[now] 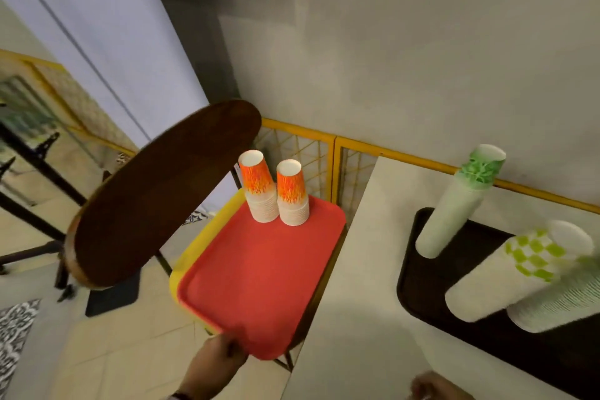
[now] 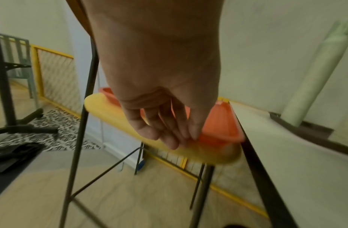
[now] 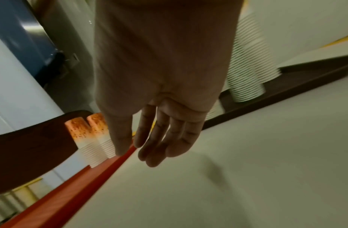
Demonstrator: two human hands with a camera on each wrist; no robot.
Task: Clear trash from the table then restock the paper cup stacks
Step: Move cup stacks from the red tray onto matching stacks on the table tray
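Two short stacks of orange-flame paper cups (image 1: 276,191) stand upside down, side by side and nearly touching, at the far end of a red tray (image 1: 259,269). Their top cups are orange with streaks over white; the ribbed white rims of the nested cups show beneath. The red tray lies on a yellow tray (image 1: 201,237), which rests on a chair seat beside the white desk (image 1: 357,318). The left hand (image 1: 216,364) is at the near corner of the trays, its fingers (image 2: 169,138) curled down against the yellow rim, with the red tray's edge just behind them; whether they truly grip is blurred. The right hand (image 3: 163,123) hovers over the desk, fingers loose and holding nothing. On the desk a dark tray (image 1: 418,286) carries tall stacks of green-patterned cups (image 1: 454,204), white with pale green prints.
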